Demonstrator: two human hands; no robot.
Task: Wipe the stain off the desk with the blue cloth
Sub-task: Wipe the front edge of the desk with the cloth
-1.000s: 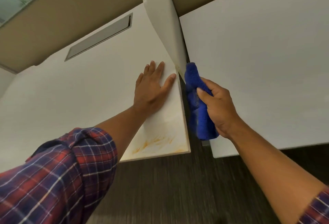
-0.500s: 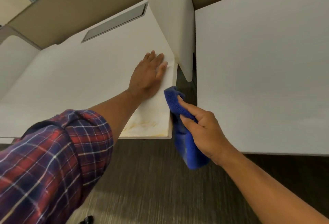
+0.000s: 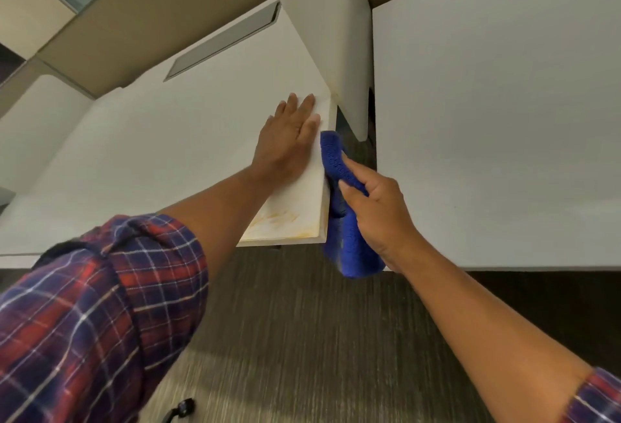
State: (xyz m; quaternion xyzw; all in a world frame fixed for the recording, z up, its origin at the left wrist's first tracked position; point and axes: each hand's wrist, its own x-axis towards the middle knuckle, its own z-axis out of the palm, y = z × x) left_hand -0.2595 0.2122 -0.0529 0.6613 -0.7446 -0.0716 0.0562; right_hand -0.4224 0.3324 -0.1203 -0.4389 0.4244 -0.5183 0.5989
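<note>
Left hand (image 3: 289, 140) lies flat, fingers spread, palm down on the white desk (image 3: 151, 153). Right hand (image 3: 379, 217) is clenched around the blue cloth (image 3: 349, 241) — pressed against the desk's side edge. Orange stain (image 3: 279, 221) sits at the near corner — uncovered.

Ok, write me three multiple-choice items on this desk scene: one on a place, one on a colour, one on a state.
1. Where is the stain?
A. near corner of the desk
B. by the grey slot
C. on the floor

2. What colour is the cloth?
A. green
B. blue
C. white

3. How is the left hand?
A. fisted
B. gripping the cloth
C. flat on the desk

Key: 1 A, orange smears sit at the near corner. 2 B, blue in the right hand. 3 C, fingers spread, palm down.
</note>
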